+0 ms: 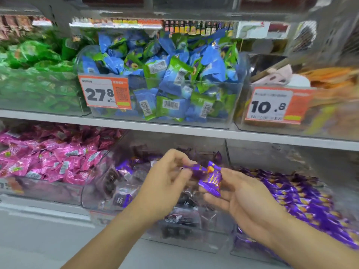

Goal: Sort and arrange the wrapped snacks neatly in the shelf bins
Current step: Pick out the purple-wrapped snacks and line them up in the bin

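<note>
Head view showed our left hand (165,183) and right hand (239,197) together over the lower shelf, both pinching one purple wrapped snack (210,178): left fingers closed on its left end, right thumb and fingers clamped on its lower right side. Directly beneath the grip sat a clear bin (136,193) of dark purple packets; right of it lay a heap of purple wrappers (303,200), left of it pink ones (48,160). Above and beyond stood a bin of blue-green snacks (165,74) with a 27.8 price tag (104,93).
</note>
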